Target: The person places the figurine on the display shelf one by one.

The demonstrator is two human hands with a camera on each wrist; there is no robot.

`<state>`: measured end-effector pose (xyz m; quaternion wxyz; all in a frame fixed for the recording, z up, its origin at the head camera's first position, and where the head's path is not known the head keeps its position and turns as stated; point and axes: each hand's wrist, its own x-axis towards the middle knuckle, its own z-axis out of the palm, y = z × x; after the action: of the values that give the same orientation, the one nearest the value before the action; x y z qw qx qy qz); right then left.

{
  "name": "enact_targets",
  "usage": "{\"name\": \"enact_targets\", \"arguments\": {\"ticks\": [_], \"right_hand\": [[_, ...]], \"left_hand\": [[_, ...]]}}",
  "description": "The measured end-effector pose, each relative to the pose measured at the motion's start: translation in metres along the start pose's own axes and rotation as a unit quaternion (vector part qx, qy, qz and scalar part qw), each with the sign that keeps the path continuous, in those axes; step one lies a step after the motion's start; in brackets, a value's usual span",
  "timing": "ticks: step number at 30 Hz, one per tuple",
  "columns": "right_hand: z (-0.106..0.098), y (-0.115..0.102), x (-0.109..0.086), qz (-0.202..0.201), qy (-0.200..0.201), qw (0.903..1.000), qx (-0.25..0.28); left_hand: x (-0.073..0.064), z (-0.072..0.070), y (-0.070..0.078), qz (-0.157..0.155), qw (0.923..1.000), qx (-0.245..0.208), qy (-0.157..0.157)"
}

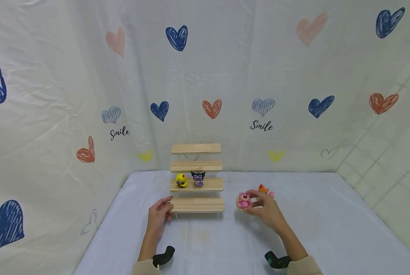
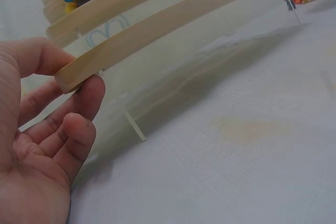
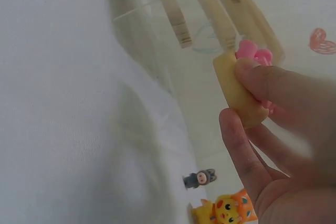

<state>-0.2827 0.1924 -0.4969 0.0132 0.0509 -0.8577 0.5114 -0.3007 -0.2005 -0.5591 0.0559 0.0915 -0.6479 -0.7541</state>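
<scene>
White heart-printed fabric backdrop (image 1: 232, 68) around white-clothed tabletop (image 1: 328, 236)

The creased backdrop carries scribbled navy-blue hearts (image 1: 176, 39), orange-red hearts (image 1: 212, 109), pale pink hearts (image 1: 311, 28), solid yellow hearts (image 1: 276, 156) and black cursive "Smile" lettering (image 1: 261, 125). On its right side, thin grey straight lines (image 1: 362, 176) cross in a grid. The tabletop's white cloth (image 1: 112, 244) bears a faint yellowish stain (image 1: 196, 235). The light is soft and even.

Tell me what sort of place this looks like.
Probably a makeshift display or filming corner, though I can't be certain: a white-covered table, a heart-printed backdrop, and a tiered wooden shelf holding a yellow figure and a purple figure.
</scene>
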Motion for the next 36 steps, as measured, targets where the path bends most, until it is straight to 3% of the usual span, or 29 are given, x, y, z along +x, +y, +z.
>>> {"name": "enact_targets", "arguments": {"ticks": [23,36], "right_hand": [[0.023,-0.036,0.002,-0.049,-0.007,0.9977,0.047],[0.033,-0.054,0.018,-0.039,-0.008,0.9991,0.015]], "left_hand": [[-0.001,0.0,0.001,-0.002,1.0,0.005,0.0],[-0.001,0.0,0.0,-0.003,1.0,-0.002,0.001]]}}
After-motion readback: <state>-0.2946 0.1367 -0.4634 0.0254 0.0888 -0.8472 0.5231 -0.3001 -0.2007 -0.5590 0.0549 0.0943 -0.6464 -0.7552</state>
